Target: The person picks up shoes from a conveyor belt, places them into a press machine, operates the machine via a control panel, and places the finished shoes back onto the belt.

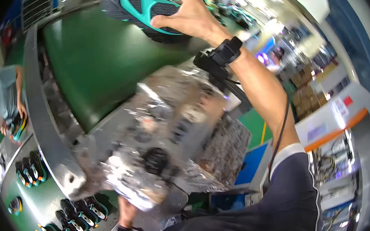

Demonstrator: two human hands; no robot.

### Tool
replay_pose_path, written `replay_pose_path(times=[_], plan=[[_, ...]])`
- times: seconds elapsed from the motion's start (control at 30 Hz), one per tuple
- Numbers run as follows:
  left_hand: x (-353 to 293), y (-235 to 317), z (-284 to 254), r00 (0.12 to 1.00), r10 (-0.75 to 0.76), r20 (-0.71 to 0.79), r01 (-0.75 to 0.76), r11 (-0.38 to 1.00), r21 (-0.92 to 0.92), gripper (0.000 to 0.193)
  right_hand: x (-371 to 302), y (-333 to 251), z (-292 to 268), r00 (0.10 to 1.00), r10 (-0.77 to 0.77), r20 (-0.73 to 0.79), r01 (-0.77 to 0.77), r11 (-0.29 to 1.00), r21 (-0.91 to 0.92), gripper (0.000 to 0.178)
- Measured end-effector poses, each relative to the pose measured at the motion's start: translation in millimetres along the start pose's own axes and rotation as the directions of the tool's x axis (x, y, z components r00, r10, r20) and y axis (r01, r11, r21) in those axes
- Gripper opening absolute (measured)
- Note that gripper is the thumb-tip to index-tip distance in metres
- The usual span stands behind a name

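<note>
My right hand is raised at the top of the view, its thumb and fingers closed round a shoe with a black and teal sole. The sole is turned toward me, and the shoe is over the green surface. Low on the left, my left hand is beside a shiny crumpled clear plastic wrapping. Its fingers are hidden behind the plastic, so I cannot tell whether they grip it. A dark round object, blurred, shows next to the plastic.
A green belt with a metal frame runs ahead. Several shoes stand in rows on a green surface at lower left. Another person handles a shoe at far left. A speckled box-like block sits right of the plastic.
</note>
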State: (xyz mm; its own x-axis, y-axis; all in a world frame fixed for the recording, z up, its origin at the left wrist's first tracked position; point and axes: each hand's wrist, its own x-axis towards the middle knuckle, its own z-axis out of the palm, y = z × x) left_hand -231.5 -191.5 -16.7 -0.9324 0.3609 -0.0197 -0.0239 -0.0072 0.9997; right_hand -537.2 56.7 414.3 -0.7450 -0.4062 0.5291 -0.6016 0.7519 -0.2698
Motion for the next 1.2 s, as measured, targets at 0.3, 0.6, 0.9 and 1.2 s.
replay_pose_path(times=[0.3,0.6,0.9,1.2], plan=[[54.4,205.8,195.3,0.66,0.312,0.683,0.28,0.742,-0.609,0.079,-242.3,-29.4,-159.2,0.968,0.002,-0.25,-0.004,1.0,-0.008,0.083],[83.3,251.7,378.1,0.256,0.47,0.845,0.685,0.528,-0.501,0.086,-510.4,-97.5,-266.7,0.944,0.125,-0.306,-0.238,0.899,-0.369,0.085],[-72.1,226.3,552.8,-0.131,-0.019,0.991,0.762,0.637,0.113,0.049,-757.5,-189.6,-302.7,0.752,0.543,-0.375,-0.655,0.552,-0.516,0.084],[-219.6,189.3,706.3,0.123,0.05,0.991,0.79,0.599,-0.128,0.048,-948.3,-275.2,-300.8,-0.206,0.691,-0.693,-0.606,0.465,0.645,0.06]])
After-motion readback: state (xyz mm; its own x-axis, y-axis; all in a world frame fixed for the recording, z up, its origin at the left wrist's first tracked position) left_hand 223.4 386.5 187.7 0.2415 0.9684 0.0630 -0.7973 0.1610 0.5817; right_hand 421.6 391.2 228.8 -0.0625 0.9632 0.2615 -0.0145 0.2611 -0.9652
